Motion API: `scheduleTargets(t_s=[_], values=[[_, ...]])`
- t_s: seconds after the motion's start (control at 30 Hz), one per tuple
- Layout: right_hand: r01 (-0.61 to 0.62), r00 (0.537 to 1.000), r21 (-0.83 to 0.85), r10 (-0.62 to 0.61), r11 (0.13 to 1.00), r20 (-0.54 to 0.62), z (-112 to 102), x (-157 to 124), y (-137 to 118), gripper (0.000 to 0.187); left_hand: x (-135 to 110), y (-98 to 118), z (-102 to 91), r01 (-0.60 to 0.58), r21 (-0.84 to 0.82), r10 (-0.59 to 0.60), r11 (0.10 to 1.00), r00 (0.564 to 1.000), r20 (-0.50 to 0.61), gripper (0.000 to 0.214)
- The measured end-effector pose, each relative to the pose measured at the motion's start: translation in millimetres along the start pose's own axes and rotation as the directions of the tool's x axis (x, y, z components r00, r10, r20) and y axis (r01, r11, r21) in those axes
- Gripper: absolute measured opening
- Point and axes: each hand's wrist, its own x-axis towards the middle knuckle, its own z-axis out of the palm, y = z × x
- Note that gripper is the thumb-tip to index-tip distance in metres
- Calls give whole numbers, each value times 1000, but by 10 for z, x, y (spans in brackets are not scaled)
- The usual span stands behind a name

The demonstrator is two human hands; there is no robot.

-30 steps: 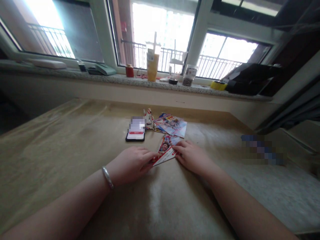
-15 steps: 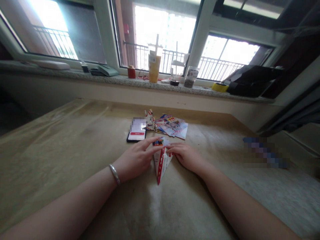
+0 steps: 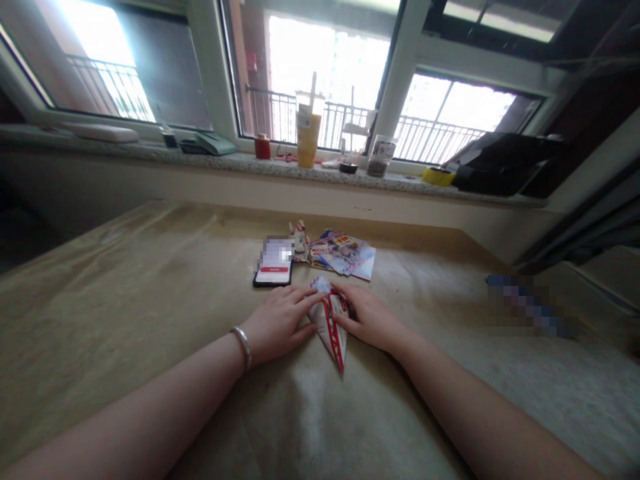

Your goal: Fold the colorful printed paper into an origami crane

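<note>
On the glossy tan desk (image 3: pixel 150 287), left hand (image 3: pixel 280 321) and right hand (image 3: pixel 377 319), fingers (image 3: pixel 307 304) apart, touch opposite sides of a pointed red-and-white folded paper (image 3: pixel 330 333), whose layers could skew under uneven pressure.

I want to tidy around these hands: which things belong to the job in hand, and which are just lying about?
Job in hand:
folded paper, touched by left hand and right hand
printed sheets, probably: similar colours

Lying about, apparently:
phone
drink cup
yellow roll
red container
</note>
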Motion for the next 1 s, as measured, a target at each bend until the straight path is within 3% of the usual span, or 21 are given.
scheduleTargets(t_s=[0.27,0.47,0.57,0.7,0.8,0.9,1.0], values=[[29,999,25,-30,999,16,32,-8,12,64,120,52,62,80,18,-79,997,997,-15,50],[-28,998,141,35,990,-47,-10,-22,-37,67,105,52,33,94,-21,-94,995,996,8,50],[-28,994,137,42,990,-96,-52,-36,-64,61,92,34,44,92,-60,-93,994,996,-2,53],[-58,994,125,69,990,-82,-92,-60,-90,38,67,-10,59,96,-128,-101,987,994,-30,60],[-43,996,143,54,989,-74,-96,-79,-71,36,45,-31,58,88,-157,-98,984,994,-58,62],[-41,996,140,52,989,-79,-110,-98,-32,37,25,-47,58,61,-182,-81,981,991,-104,53],[-17,999,97,22,995,-45,-152,-120,11,33,16,-71,41,12,-152,-33,988,990,-136,28]])
